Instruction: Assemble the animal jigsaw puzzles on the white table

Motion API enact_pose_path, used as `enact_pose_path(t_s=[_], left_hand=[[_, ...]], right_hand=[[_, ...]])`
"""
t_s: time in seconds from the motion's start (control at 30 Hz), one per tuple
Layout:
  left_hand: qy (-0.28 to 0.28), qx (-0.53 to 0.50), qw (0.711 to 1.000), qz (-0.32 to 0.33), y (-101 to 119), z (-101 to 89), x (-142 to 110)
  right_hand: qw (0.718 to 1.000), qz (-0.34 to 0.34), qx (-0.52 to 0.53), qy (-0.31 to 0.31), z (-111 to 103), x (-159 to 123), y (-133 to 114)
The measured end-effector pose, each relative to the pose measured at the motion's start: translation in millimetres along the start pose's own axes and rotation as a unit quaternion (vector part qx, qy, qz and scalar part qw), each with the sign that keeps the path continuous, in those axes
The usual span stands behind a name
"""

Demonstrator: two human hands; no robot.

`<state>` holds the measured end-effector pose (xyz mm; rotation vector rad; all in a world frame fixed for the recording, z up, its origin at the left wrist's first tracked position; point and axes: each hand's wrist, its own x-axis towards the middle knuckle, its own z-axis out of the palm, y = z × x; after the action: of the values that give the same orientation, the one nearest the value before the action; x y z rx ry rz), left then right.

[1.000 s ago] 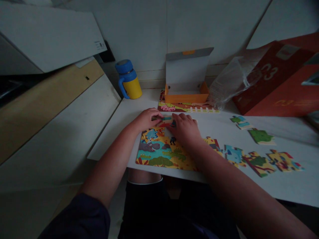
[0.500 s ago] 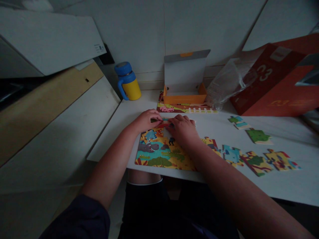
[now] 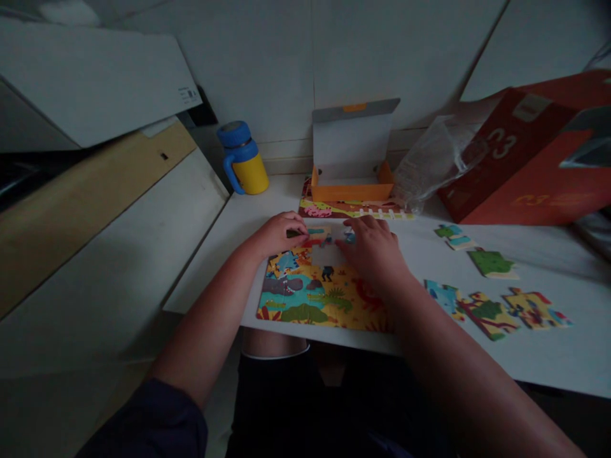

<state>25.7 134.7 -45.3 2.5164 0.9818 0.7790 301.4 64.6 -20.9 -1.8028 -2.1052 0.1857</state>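
Observation:
A partly joined jigsaw puzzle [image 3: 296, 299] with animals lies on the white table before me, a pale gap showing in its upper middle. At its top left corner, my left hand [image 3: 281, 234] has thumb and fingers curled round the edge of a dark green puzzle piece [image 3: 296, 234]. Beside its fingertips lies a piece with red and teal [image 3: 317, 235]. My right hand [image 3: 375, 251] is over the upper right of the puzzle, thumb and fingers apart. Between them shows a bluish-white patch [image 3: 349, 235]; whether they touch it I cannot tell.
Several loose puzzle pieces [image 3: 487, 315] lie on the right. Behind the puzzle are an open orange box [image 3: 353, 192], a picture board [image 3: 324, 208] and a clear plastic bag [image 3: 427, 165]. A blue-yellow mug [image 3: 252, 173] stands back left, a large red box [image 3: 515, 165] back right.
My right hand has moved right, away from my left hand, and its fingers have spread. The red and teal piece and the pale gap are now uncovered. My left hand stays in place.

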Motion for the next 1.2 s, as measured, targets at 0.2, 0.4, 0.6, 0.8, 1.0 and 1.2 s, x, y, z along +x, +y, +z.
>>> enact_pose_path(t_s=[0.2,0.4,0.6,0.8,1.0,1.2], left_hand=[[0.000,-0.017,1.000,-0.004,2.2,-1.9,-0.1],[-0.003,-0.018,1.000,-0.012,6.0,-3.3,1.0],[-0.003,-0.015,1.000,-0.016,5.0,-3.7,0.8],[0.001,0.003,1.000,-0.019,2.5,-2.8,0.8],[0.005,0.002,1.000,-0.014,1.1,-2.3,1.5],[0.006,0.005,1.000,-0.013,2.6,-2.9,1.4]], right_hand=[[0.992,0.083,-0.083,-0.054,-11.2,-3.3,21.9],[0.995,0.073,-0.060,-0.037,-7.9,-1.8,24.3],[0.995,0.091,-0.036,-0.012,-7.0,-0.9,23.4],[0.989,0.054,0.136,-0.020,-12.0,2.7,9.4],[0.962,-0.022,0.267,-0.058,-4.1,-1.2,-8.4],[0.965,-0.035,0.249,-0.075,3.1,-2.3,-12.4]])
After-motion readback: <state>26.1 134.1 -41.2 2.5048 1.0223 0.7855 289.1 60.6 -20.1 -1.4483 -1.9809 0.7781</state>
